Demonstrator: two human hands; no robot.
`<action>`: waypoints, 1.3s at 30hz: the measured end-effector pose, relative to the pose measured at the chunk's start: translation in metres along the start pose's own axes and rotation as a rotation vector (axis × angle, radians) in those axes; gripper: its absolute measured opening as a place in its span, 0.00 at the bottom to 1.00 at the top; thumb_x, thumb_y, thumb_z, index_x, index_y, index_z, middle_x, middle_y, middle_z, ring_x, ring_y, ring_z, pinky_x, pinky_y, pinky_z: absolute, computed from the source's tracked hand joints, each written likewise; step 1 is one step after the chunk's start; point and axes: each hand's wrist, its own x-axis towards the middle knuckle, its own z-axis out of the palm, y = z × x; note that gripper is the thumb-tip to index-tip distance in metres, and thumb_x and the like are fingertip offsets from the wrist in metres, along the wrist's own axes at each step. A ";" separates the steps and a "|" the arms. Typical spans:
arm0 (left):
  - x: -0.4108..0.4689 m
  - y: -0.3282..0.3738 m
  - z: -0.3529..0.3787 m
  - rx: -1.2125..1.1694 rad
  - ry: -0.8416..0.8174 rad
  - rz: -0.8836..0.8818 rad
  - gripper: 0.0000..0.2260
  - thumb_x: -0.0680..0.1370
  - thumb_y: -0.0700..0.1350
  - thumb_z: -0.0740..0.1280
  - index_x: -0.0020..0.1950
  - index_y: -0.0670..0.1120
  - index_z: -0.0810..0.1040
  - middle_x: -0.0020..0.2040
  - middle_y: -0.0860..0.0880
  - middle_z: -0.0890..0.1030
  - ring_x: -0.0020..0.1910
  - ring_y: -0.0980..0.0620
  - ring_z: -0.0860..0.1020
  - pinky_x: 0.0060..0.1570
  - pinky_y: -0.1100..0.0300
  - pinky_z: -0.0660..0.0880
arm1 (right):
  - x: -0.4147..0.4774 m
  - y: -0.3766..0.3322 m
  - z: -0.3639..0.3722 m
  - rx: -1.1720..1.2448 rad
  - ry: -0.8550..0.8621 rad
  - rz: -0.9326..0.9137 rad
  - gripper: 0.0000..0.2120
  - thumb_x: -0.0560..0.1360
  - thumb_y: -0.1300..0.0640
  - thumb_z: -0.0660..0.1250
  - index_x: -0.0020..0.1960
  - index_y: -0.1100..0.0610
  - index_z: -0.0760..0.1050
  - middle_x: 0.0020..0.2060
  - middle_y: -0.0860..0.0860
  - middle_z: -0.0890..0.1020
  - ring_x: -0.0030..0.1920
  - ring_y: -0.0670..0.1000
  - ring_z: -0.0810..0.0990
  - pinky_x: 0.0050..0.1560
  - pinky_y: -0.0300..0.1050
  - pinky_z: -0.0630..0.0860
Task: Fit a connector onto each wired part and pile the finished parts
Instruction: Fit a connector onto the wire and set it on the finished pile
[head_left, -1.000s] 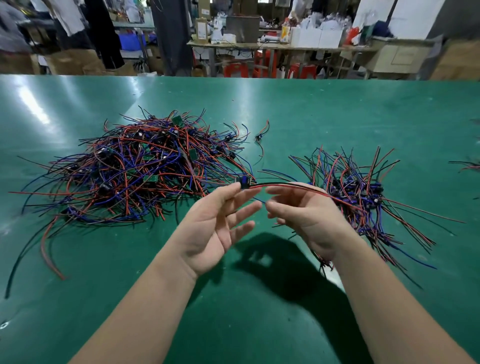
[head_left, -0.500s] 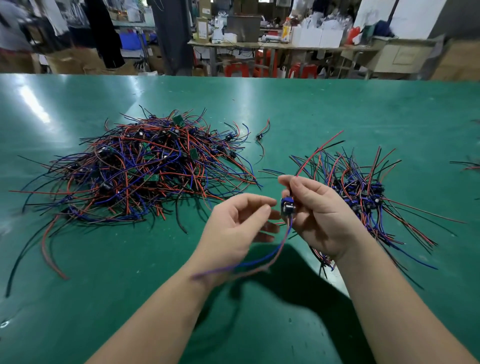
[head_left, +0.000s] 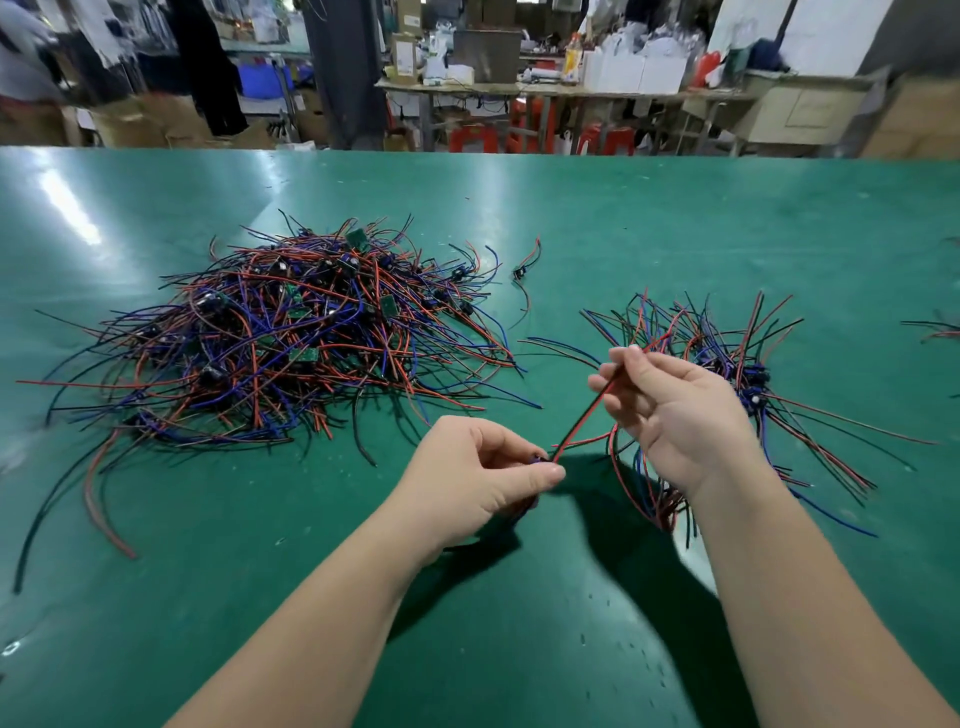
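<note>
Between left hand (head_left: 483, 470) and right hand (head_left: 675, 410), red-black wire pair (head_left: 584, 421) now drawn taut above green mat (head_left: 675, 234); moment ago part sat at right fingertips, wires drooping; now left thumb and forefinger pinch small dark part (head_left: 540, 458), right fingers pinch wire's far end; likely straightening lead for connector, none visibly fitted; wires thin, glossy, springy; big tangled pile (head_left: 285, 338) at left, smaller pile (head_left: 737, 374) behind right hand; mat smooth, scuffed

A green worktop (head_left: 675, 218) is seen, streaked with pale glare (head_left: 67, 202) toward its far left corner. Beyond its far edge a cluttered table (head_left: 519, 89) is set, laden with white boxes (head_left: 639, 73); red stools (head_left: 472, 139) are tucked beneath it. Cardboard boxes (head_left: 156, 122) are stacked at the left, near a dark pillar (head_left: 343, 73).
</note>
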 end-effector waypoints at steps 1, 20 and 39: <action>0.000 0.000 0.000 0.036 -0.015 -0.004 0.05 0.68 0.40 0.78 0.38 0.44 0.83 0.29 0.50 0.82 0.25 0.60 0.75 0.28 0.71 0.69 | 0.001 -0.002 -0.003 0.018 0.028 0.001 0.06 0.77 0.62 0.64 0.42 0.62 0.77 0.29 0.52 0.82 0.31 0.48 0.83 0.28 0.34 0.76; -0.008 0.016 -0.017 -0.137 -0.258 -0.124 0.08 0.62 0.46 0.76 0.36 0.45 0.82 0.31 0.46 0.82 0.29 0.53 0.81 0.29 0.65 0.76 | 0.004 0.003 -0.003 -0.260 0.078 0.006 0.23 0.82 0.47 0.55 0.42 0.62 0.77 0.24 0.54 0.78 0.22 0.50 0.79 0.21 0.35 0.71; 0.014 0.002 -0.041 0.356 0.589 0.178 0.06 0.76 0.41 0.67 0.47 0.51 0.82 0.39 0.58 0.82 0.38 0.64 0.79 0.41 0.74 0.72 | -0.004 -0.004 -0.011 -0.583 0.147 -0.467 0.07 0.68 0.63 0.76 0.39 0.54 0.79 0.30 0.49 0.82 0.22 0.49 0.79 0.23 0.37 0.71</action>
